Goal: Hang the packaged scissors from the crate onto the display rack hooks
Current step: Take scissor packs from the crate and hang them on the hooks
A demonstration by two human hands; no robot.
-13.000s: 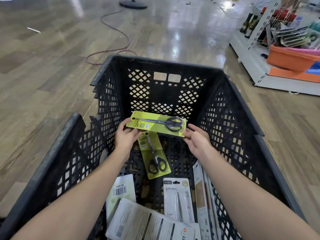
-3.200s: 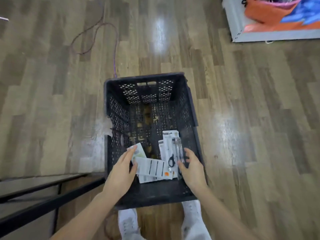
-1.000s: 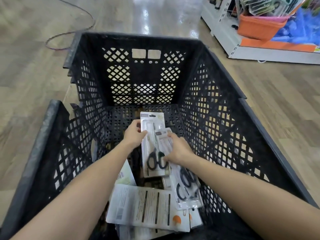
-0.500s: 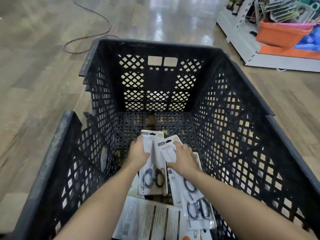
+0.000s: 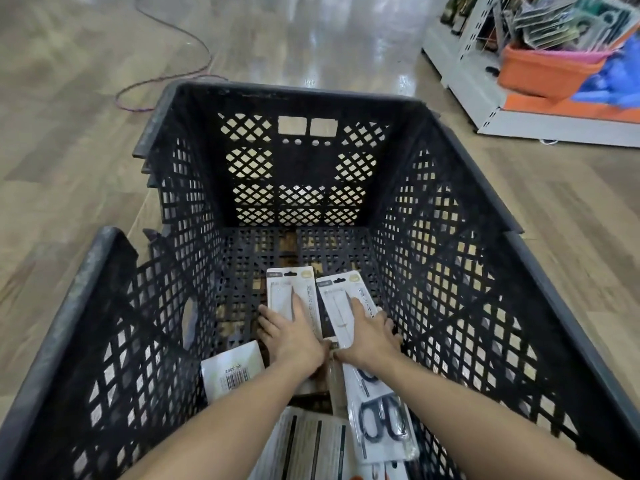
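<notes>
While nothing is on a hook yet from what shows here, the job sits at the pick-up stage: both hands are down inside the black crate (image 5: pixel 460 216), and the display rack (image 5: pixel 479 39) stands well apart, far right across the wood floor (image 5: pixel 69 140), with hung packs and an orange bin (image 5: pixel 550 72) on its base. Hanging is all still to do, I'd judge.

Crate: big, lattice walls, its far half holding nothing. Several packaged scissors lie at the near end. Two white-carded packs sit side by side, hang-holes pointing away. Left pack (image 5: pixel 287 289) is under the left hand (image 5: pixel 294 336), fingers laid flat on top, not curled round it as far as I can see. Right pack (image 5: pixel 341 299) is under the right hand (image 5: pixel 369 332), fingers spread over it, thumb side hidden, so grip can't be confirmed. Another pack with black handles (image 5: pixel 381 422) lies by the right forearm. A barcode-side card (image 5: pixel 233 368) lies near left.
</notes>
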